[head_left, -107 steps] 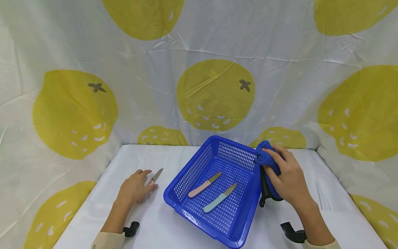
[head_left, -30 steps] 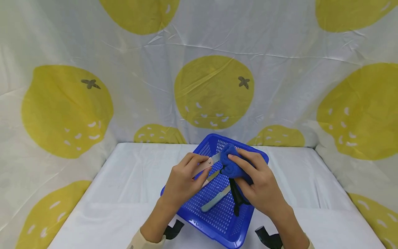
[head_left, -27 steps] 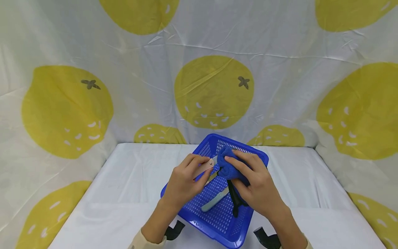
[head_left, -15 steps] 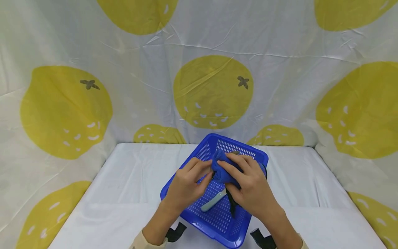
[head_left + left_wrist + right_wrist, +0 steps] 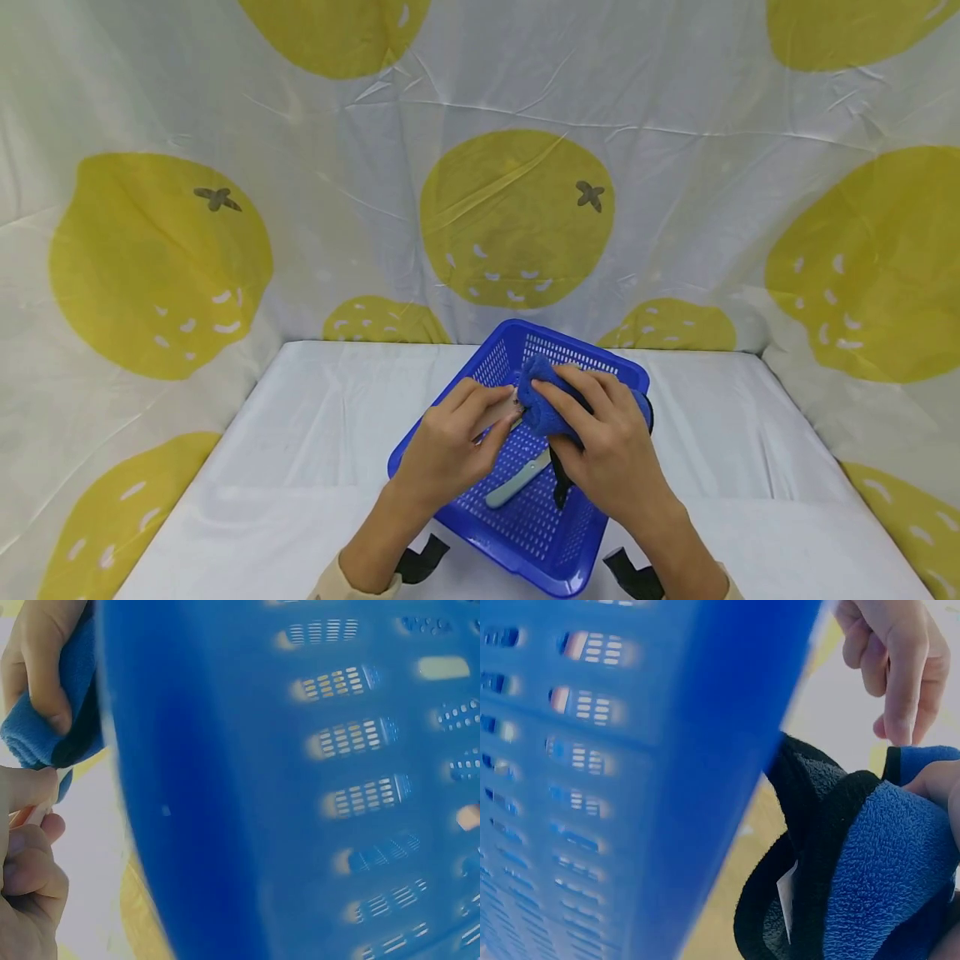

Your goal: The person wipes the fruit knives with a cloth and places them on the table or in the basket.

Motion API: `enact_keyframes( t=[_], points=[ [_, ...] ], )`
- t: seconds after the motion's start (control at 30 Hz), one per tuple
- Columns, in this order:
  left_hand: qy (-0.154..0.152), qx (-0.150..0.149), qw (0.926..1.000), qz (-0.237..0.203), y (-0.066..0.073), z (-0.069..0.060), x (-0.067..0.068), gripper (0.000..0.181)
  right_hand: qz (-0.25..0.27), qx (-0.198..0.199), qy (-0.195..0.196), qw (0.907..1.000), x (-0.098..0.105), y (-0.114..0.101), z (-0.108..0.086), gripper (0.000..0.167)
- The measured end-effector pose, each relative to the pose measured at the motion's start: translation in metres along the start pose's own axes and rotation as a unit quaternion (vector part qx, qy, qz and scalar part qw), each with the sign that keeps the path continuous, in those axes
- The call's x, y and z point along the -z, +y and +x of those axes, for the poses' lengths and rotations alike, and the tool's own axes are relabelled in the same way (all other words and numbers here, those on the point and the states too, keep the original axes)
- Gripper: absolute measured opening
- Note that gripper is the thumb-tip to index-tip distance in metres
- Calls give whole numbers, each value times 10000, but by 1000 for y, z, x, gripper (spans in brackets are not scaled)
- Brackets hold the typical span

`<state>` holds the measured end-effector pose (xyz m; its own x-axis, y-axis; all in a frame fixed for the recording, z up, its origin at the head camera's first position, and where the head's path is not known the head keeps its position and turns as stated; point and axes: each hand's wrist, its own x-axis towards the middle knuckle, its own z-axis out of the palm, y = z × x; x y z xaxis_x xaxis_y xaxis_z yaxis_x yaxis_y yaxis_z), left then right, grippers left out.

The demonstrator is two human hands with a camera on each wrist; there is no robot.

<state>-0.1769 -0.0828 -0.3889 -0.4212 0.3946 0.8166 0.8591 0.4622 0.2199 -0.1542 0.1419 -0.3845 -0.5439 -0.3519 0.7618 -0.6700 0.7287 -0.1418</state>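
Observation:
In the head view the left hand pinches the pale pink handle of a knife above the basket. The right hand grips a blue cloth with black edging, folded against the handle's far end; the blade is hidden. Below the hands, a light blue-handled knife lies in the blue basket, its tip covered by the cloth. Another knife in there is almost wholly hidden behind the left fingers. The left wrist view shows thumb and fingers close to the cloth; in the right wrist view the cloth hangs in folds.
A white-covered table extends on both sides of the basket. Behind it hangs a pale curtain printed with yellow fruit. The basket wall fills much of the left wrist view, and its side stands large in the right wrist view.
The left hand has lifted the pink-handled knife from the table to above the basket. The right hand has brought the cloth leftward onto the blade, then slid it down to the handle and slightly back.

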Motion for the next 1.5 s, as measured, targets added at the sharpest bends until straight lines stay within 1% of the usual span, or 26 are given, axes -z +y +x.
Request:
enact_keyframes(
  t=[0.1, 0.2, 0.33, 0.5, 0.57, 0.73, 0.87, 0.97, 1.07, 1.17, 1.2, 1.33, 1.47, 1.5],
  points=[
    [-106, 119, 9999, -16, 1, 0, 2, 33, -48, -53, 97, 9999, 1, 4, 0, 52],
    [-140, 184, 9997, -19, 2, 0, 4, 32, -69, -109, 228, 9997, 3, 11, 0, 51],
    [-60, 137, 9999, -73, 2, 0, 4, 31, -107, -199, 349, 9991, 6, 19, -1, 49],
    [52, 87, 9996, -259, -1, 0, 4, 30, -157, -307, 552, 9979, 11, 32, -2, 46],
    [81, 114, 9993, -346, -3, 0, 4, 29, -211, -397, 632, 9970, 13, 40, -3, 44],
    [84, 237, 9989, -384, -7, -1, 5, 29, -211, -731, 922, 9928, 22, 60, -6, 41],
    [75, 319, 9990, -313, -9, -1, 7, 29, -66, -904, 1157, 9891, 28, 66, -7, 41],
    [78, 418, 9987, -285, -10, -1, 8, 28, 82, -863, 1240, 9885, 29, 62, -5, 42],
    [92, 483, 9983, -325, -9, 0, 9, 28, 285, -636, 1267, 9895, 26, 53, -3, 44],
    [125, 494, 9979, -405, -9, 0, 8, 28, 454, -356, 1243, 9906, 22, 39, -1, 33],
    [134, 481, 9978, -438, -9, 0, 8, 28, 515, -272, 1242, 9905, 20, 35, 0, 31],
    [164, 379, 9981, -457, -10, -1, 4, 31, 612, -47, 1135, 9916, 14, 15, 2, 40],
    [142, 289, 9989, -349, -10, -2, 1, 34, 620, 213, 899, 9938, 8, 0, 3, 33],
    [120, 281, 9990, -333, -9, -2, 1, 35, 603, 267, 822, 9944, 6, -2, 3, 34]
  ],
)
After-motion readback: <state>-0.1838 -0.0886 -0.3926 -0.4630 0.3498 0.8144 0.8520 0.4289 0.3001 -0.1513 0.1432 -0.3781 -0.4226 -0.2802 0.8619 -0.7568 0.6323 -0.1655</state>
